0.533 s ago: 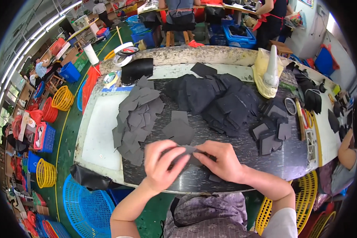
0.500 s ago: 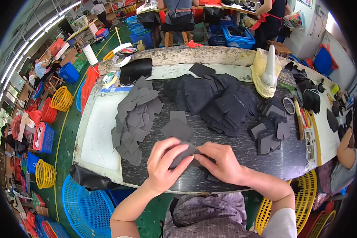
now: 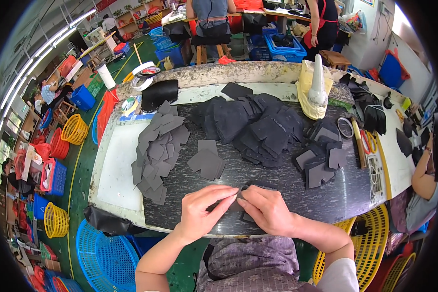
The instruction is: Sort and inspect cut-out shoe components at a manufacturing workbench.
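Observation:
My left hand point(image 3: 204, 210) and my right hand point(image 3: 266, 210) meet over the near edge of the dark worktable point(image 3: 297, 192). Both pinch one small dark grey fabric piece point(image 3: 237, 200) between their fingertips; most of it is hidden by the fingers. Just beyond the hands lies a small stack of grey cut pieces point(image 3: 207, 161). A long spread of grey pieces point(image 3: 156, 151) runs down the left. A big heap of black pieces point(image 3: 250, 125) fills the middle back, and a smaller dark group point(image 3: 321, 163) lies to the right.
A white cone on a yellow bag point(image 3: 316, 90) stands at the back right. Tape rolls point(image 3: 143, 78) and a black roll point(image 3: 159, 94) sit at the back left. Blue point(image 3: 104, 255) and yellow baskets point(image 3: 370, 243) flank me below the table. Another person's arm point(image 3: 423, 177) rests at the right edge.
Both hands have stayed at the table's near edge, with the fingers closing tighter together around the small grey piece. The piles have not moved.

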A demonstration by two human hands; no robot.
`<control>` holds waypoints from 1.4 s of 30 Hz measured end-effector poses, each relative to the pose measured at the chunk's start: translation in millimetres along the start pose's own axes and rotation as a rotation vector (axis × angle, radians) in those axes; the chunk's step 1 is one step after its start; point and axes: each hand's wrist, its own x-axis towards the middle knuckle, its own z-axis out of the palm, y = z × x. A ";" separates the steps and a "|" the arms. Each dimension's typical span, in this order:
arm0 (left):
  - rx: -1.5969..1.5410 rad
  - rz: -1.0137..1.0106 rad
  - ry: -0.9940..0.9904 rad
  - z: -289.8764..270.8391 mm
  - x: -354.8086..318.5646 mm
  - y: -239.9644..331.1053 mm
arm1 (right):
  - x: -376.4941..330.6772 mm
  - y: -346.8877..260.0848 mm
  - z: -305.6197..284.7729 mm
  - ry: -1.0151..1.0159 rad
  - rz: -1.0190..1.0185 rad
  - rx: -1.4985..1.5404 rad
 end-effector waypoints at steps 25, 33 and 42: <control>-0.207 -0.185 -0.298 39.9 -70.2 16.8 | -73.2 -18.5 -15.6 -0.017 0.226 0.142; -0.210 -0.333 -0.179 53.9 -49.7 -8.6 | -93.4 -3.4 -13.7 0.206 0.414 0.113; 0.099 -0.191 -0.282 62.9 -20.9 -38.3 | -62.7 32.3 -22.3 -0.043 0.536 -0.023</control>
